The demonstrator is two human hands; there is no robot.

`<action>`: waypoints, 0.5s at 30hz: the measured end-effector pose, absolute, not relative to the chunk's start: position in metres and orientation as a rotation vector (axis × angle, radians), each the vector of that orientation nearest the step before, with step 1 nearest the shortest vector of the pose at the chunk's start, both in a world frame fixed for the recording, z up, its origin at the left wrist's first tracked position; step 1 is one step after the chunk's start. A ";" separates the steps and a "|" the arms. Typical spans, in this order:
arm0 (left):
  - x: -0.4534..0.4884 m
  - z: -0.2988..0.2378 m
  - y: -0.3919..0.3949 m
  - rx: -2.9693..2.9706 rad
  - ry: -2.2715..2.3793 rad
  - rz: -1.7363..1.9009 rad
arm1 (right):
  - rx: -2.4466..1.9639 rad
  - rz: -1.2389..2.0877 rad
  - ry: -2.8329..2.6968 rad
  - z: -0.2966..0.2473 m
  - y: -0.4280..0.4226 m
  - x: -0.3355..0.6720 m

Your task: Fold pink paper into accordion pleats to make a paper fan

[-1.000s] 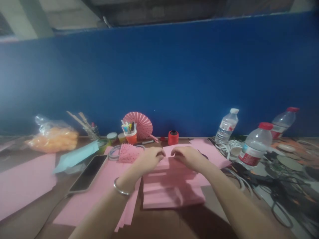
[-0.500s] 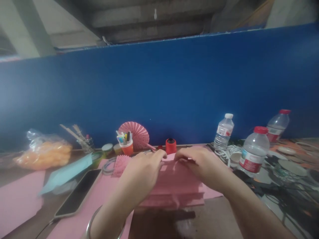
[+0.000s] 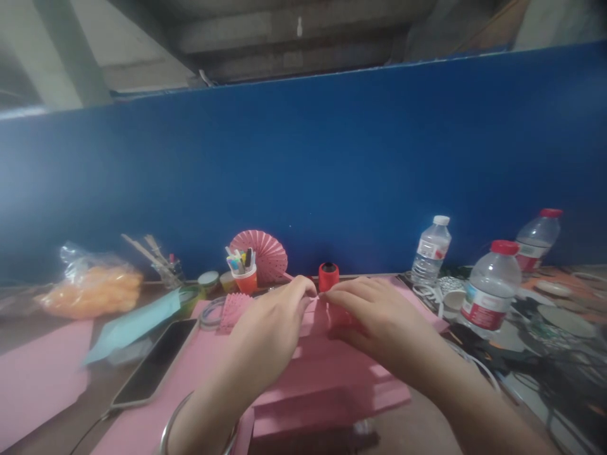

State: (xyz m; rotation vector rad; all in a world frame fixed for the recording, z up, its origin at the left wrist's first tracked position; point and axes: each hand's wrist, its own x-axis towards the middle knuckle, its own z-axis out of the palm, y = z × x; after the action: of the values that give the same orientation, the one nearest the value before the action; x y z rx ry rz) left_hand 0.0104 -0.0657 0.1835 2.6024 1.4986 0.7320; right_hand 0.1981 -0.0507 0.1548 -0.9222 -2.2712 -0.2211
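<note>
A sheet of pink paper (image 3: 327, 363) with crosswise creases is raised at an angle in front of me. At its far edge my left hand (image 3: 268, 338) is closed, thumb and fingers pinching the paper. My right hand (image 3: 379, 319) grips the same edge a little to the right, its fingers bent over the top and the thumb below. More pink paper (image 3: 190, 379) lies under my left forearm. Left of my left hand is a small pleated pink piece (image 3: 234, 309), and behind it stands a round pleated pink fan (image 3: 260, 253).
A phone (image 3: 156, 363), a light blue sheet (image 3: 135, 322) and a bag of orange pieces (image 3: 95, 291) lie left. A cup of pens (image 3: 245, 278) and a red container (image 3: 329, 277) stand behind. Plastic bottles (image 3: 492, 284) and cluttered cables (image 3: 545, 379) occupy the right.
The pink sheet's near edge has come lower and closer to me, showing more of its surface. My right hand has shifted slightly and its fingers have spread along the edge.
</note>
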 end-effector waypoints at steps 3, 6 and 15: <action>0.009 0.183 -0.065 2.630 1.468 0.745 | -0.908 -0.215 -2.257 0.153 -0.050 0.196; 0.009 0.185 -0.066 2.656 1.458 0.729 | -0.897 -0.178 -2.249 0.154 -0.051 0.197; 0.011 0.187 -0.074 2.820 1.436 0.591 | -0.951 -0.135 -2.241 0.163 -0.059 0.203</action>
State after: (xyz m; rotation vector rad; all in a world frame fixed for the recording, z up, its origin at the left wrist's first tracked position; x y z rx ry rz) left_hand 0.0109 -0.0738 0.1874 2.8199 1.4360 0.5910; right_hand 0.2028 -0.0593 0.1633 -0.9507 -2.2408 -0.1346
